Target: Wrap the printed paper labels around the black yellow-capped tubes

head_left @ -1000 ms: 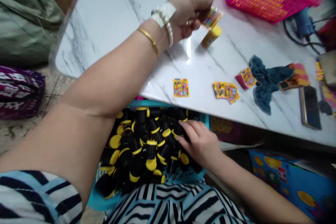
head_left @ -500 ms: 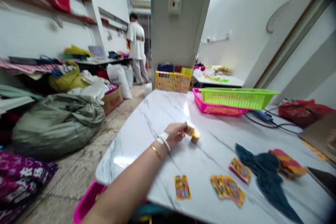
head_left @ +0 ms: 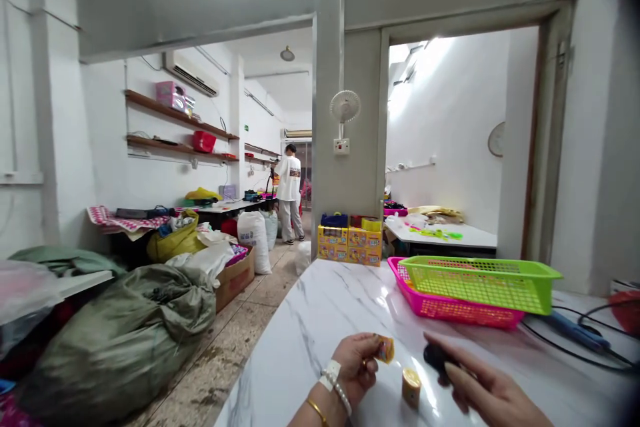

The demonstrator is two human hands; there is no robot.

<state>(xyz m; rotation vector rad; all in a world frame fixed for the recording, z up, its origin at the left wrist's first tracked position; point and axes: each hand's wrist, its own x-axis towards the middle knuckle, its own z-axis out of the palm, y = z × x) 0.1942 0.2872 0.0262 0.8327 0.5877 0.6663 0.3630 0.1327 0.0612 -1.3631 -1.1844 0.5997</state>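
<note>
My left hand (head_left: pixel 355 363) rests on the white marble table (head_left: pixel 310 327) and pinches a small yellow printed sticker (head_left: pixel 385 349) between thumb and fingers. My right hand (head_left: pixel 477 387) is raised over the table at the lower right, fingers closed round a small black bottle (head_left: pixel 436 356). A little yellow-labelled bottle (head_left: pixel 411 387) stands upright on the table between the two hands, touched by neither. My left wrist wears a white bead bracelet and a thin gold bangle.
A green basket (head_left: pixel 480 280) sits nested in a pink basket (head_left: pixel 450 310) at the table's far right, with black cables (head_left: pixel 575 337) beside them. Large sacks (head_left: pixel 120 340) and boxes crowd the floor at left. A person in white (head_left: pixel 290 190) stands far back in the aisle.
The camera has tilted up from the tub of black bottles to the room. My right hand has come up onto the table holding a black bottle. My left hand still holds the sticker.
</note>
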